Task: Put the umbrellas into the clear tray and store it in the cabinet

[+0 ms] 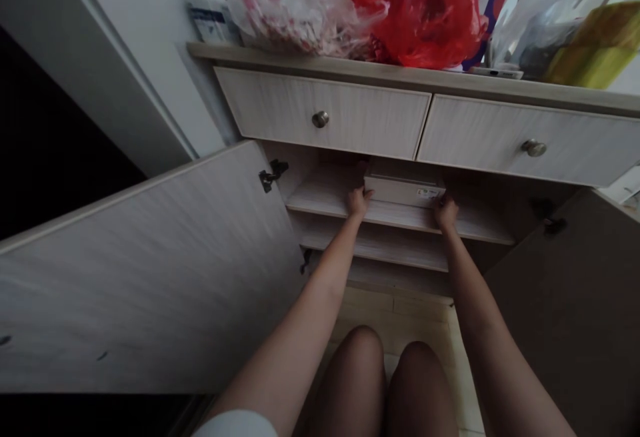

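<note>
The left hand [358,201] and right hand [445,213], fingers curled, clasp opposite ends of a pale rectangular box [404,187] on a pale wood-grain cabinet shelf [320,191].

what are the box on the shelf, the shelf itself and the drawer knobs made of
The box looks like pale card, matte, with a small printed label, though plastic can't be ruled out. The shelf looks like laminated board, with faint wood-grain pattern and a smooth surface. The drawer knob seems brushed metal, given its dull sheen.

Dim indoor light, shadowed cabinet shelves [320,197], curved wide-angle edges
</note>
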Motion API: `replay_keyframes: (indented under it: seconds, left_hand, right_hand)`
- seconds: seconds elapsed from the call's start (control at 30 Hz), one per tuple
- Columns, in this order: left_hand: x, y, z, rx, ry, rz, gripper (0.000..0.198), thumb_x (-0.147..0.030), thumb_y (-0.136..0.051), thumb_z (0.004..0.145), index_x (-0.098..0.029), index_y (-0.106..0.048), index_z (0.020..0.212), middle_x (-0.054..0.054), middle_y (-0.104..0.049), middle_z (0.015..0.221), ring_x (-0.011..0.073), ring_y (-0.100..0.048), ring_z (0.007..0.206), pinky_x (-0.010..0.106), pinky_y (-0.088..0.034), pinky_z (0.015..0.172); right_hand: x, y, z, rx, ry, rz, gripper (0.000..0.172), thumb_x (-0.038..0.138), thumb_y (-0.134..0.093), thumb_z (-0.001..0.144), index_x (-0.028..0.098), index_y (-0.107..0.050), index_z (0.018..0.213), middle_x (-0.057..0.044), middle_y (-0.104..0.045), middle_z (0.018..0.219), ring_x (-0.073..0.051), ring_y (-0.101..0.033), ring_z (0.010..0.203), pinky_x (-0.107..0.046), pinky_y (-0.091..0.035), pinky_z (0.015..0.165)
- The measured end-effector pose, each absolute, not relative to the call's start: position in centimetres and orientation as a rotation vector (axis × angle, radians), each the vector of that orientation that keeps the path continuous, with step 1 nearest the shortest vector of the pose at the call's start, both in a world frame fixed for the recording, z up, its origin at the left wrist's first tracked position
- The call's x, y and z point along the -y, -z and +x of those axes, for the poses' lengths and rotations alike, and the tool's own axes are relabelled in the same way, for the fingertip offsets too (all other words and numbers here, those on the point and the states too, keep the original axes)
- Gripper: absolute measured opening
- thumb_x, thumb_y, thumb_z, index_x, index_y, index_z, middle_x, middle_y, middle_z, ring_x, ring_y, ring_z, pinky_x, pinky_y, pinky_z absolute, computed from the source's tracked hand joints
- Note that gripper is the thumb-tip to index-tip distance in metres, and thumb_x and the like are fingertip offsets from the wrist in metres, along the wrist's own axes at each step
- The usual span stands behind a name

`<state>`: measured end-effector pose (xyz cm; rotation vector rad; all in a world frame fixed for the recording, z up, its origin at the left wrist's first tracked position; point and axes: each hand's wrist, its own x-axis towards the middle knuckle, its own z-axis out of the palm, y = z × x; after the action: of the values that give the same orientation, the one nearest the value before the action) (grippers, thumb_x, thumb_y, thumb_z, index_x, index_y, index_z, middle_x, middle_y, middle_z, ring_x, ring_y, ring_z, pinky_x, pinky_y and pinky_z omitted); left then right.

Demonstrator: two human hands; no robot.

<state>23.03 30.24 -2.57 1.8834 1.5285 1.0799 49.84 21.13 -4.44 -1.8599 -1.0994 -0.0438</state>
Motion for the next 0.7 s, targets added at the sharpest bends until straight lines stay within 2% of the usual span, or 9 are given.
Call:
replay_keyframes:
  seconds: [0.1,0.33,0.57,0.63,0.7]
  left_hand:
    - [-31.6,2.8,23.4,-1.523,-1.067,1.897,0.027,-0.024,-0.063,0.093,-0.01,-0.072,0.114,0.022,-0.071,0.112,0.0299,-0.066,0.108,0.033,-0.043,0.089]
    - [-33.5,3.8,23.7,-1.538,-1.037,1.892,0.026,-0.023,-0.062,0.093,-0.01,-0.073,0.113,0.023,-0.071,0.111,0.0301,-0.065,0.107,0.034,-0.044,0.087]
    - [-33.5,3.3,23.7,-1.538,-1.016,1.856,0.024,-0.017,-0.06,0.091,-0.007,-0.073,0.109,0.022,-0.071,0.107,0.0286,-0.066,0.105,0.036,-0.047,0.089]
    - [-32.9,2.7,23.6,-1.526,-1.023,1.844,0.027,-0.016,-0.06,0.09,-0.007,-0.071,0.113,0.022,-0.071,0.11,0.0278,-0.065,0.108,0.036,-0.047,0.093]
    - [-31.4,2.4,23.1,-1.521,-1.04,1.832,0.033,-0.016,-0.061,0.089,-0.007,-0.068,0.12,0.022,-0.069,0.116,0.0275,-0.064,0.113,0.035,-0.046,0.097]
  right_hand:
    - [-22.3,4.4,50.5,1.128,0.058,-1.872,0.027,0.042,-0.049,0.085,0.017,-0.058,0.089,-0.015,-0.065,0.088,-0.028,-0.061,0.086,-0.036,-0.044,0.076]
    - [-23.8,5.2,51.3,1.14,0.046,-1.9,0.031,0.044,-0.047,0.087,0.017,-0.059,0.095,-0.018,-0.066,0.095,-0.031,-0.061,0.092,-0.04,-0.044,0.08]
    - [-24.6,4.4,51.6,1.09,-0.103,-1.722,0.044,0.054,-0.054,0.084,0.013,-0.063,0.098,-0.021,-0.067,0.096,-0.037,-0.062,0.102,-0.049,-0.047,0.088]
    - [-23.4,4.2,50.7,1.106,-0.125,-1.675,0.051,0.059,-0.052,0.086,0.013,-0.064,0.105,-0.02,-0.068,0.102,-0.034,-0.063,0.105,-0.047,-0.049,0.089]
    - [-20.0,4.7,49.0,1.113,-0.141,-1.584,0.06,0.062,-0.048,0.088,0.013,-0.06,0.12,-0.02,-0.067,0.116,-0.03,-0.063,0.111,-0.045,-0.051,0.092]
